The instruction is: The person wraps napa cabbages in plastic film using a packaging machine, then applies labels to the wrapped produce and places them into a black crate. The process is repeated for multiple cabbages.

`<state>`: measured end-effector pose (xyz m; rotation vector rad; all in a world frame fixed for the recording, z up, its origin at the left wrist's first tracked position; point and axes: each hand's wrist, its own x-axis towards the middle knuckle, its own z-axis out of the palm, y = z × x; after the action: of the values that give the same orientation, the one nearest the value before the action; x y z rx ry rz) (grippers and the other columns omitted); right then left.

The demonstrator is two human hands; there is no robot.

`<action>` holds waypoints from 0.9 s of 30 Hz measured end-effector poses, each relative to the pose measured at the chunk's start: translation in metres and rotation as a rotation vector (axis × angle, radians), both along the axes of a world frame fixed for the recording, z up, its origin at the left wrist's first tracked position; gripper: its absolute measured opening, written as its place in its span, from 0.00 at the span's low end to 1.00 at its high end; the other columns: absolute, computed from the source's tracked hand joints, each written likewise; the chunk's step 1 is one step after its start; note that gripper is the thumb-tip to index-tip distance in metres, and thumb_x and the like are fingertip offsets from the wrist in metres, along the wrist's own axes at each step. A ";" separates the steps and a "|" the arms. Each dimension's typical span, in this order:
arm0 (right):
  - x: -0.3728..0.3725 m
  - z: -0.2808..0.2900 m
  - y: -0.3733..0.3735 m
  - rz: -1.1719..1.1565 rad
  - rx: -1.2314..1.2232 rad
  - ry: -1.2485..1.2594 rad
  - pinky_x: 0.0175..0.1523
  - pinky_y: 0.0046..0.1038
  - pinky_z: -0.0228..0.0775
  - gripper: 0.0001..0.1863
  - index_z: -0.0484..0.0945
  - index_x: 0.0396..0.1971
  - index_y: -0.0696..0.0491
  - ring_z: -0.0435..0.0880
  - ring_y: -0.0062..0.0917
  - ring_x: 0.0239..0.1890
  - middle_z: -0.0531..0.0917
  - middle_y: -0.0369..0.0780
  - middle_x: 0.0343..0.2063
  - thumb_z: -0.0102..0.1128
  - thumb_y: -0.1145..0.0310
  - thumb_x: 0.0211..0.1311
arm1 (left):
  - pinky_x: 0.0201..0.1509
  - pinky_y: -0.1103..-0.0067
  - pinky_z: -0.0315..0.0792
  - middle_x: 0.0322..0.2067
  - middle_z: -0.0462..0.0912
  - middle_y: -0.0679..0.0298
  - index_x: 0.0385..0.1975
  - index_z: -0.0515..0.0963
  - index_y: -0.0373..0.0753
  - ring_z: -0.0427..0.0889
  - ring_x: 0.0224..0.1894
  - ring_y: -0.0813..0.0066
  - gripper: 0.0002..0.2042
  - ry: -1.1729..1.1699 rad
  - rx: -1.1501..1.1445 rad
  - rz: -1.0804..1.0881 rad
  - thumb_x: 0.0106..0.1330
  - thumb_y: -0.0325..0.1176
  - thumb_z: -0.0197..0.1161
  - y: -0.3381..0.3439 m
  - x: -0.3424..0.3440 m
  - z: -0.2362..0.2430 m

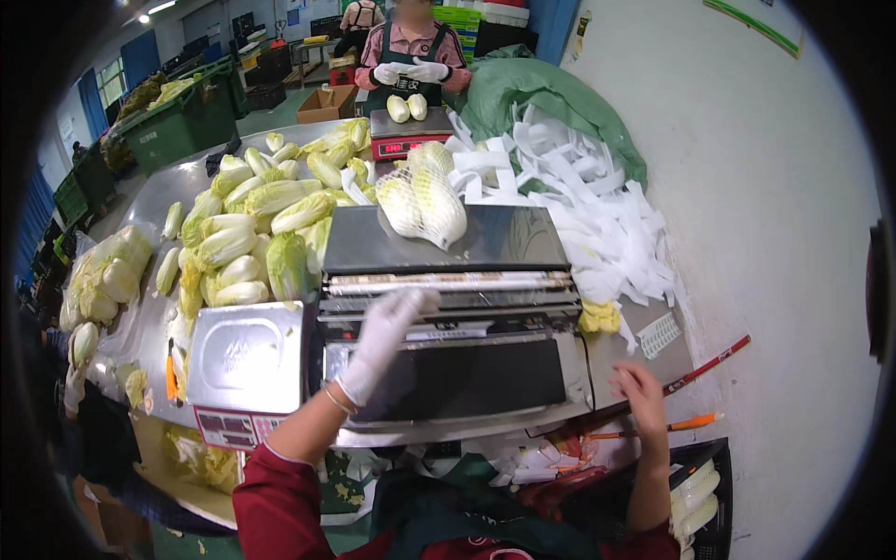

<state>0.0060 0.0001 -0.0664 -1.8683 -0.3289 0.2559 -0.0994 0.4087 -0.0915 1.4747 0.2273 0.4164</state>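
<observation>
My left hand (381,338), in a white glove, reaches over the wrapping machine (448,381). Its fingers are pressed together by the film roll (467,282); what they pinch, if anything, is too small to make out. My right hand (641,399) is bare and hovers past the machine's right side, fingers loosely apart with nothing in them. On the machine's dark top plate (513,238) lie napa cabbages (425,201) in white foam netting.
A heap of napa cabbages (247,229) and a flat-topped scale (247,355) stand at left. White foam nets (607,224) pile at right. Across the table, a gloved person stands behind a red scale (411,140) bearing two cabbages. A crate (709,467) sits lower right.
</observation>
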 end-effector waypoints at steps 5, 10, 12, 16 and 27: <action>0.092 0.016 0.225 0.185 0.067 0.003 0.45 0.20 0.69 0.16 0.76 0.50 0.56 0.75 0.15 0.43 0.78 0.34 0.41 0.55 0.62 0.69 | 0.57 0.72 0.69 0.48 0.80 0.48 0.50 0.74 0.30 0.78 0.52 0.56 0.25 0.038 0.357 0.340 0.67 0.48 0.53 0.139 0.110 -0.011; 0.133 0.004 0.370 0.021 0.159 0.152 0.41 0.35 0.71 0.25 0.69 0.50 0.63 0.79 0.30 0.39 0.79 0.46 0.45 0.56 0.55 0.66 | 0.64 0.67 0.63 0.57 0.69 0.35 0.63 0.63 0.29 0.69 0.61 0.44 0.43 0.213 0.421 0.307 0.62 0.65 0.50 0.147 0.214 -0.001; 0.105 0.000 0.404 -0.078 0.009 0.075 0.40 0.36 0.74 0.25 0.67 0.51 0.63 0.79 0.31 0.41 0.78 0.47 0.46 0.58 0.59 0.65 | 0.64 0.66 0.63 0.57 0.68 0.35 0.62 0.64 0.29 0.69 0.61 0.42 0.44 0.227 0.429 0.313 0.61 0.67 0.50 0.158 0.225 0.000; 0.045 -0.007 0.377 0.265 0.237 0.294 0.60 0.29 0.61 0.25 0.66 0.52 0.62 0.70 0.24 0.53 0.74 0.44 0.50 0.59 0.58 0.66 | 0.57 0.78 0.67 0.52 0.77 0.57 0.61 0.68 0.34 0.74 0.54 0.72 0.35 0.208 0.354 -0.303 0.66 0.60 0.53 0.176 0.220 0.006; 0.058 0.049 0.280 0.682 0.081 0.168 0.44 0.19 0.75 0.17 0.79 0.47 0.61 0.83 0.19 0.39 0.84 0.39 0.42 0.50 0.63 0.72 | 0.65 0.68 0.62 0.56 0.74 0.49 0.67 0.62 0.46 0.70 0.61 0.52 0.30 -0.044 1.644 -0.011 0.70 0.57 0.43 0.157 0.195 0.036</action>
<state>0.0636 0.2804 -0.0179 -1.5873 -0.8416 0.8415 0.0959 0.5661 -0.0554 3.0548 -0.2680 0.6675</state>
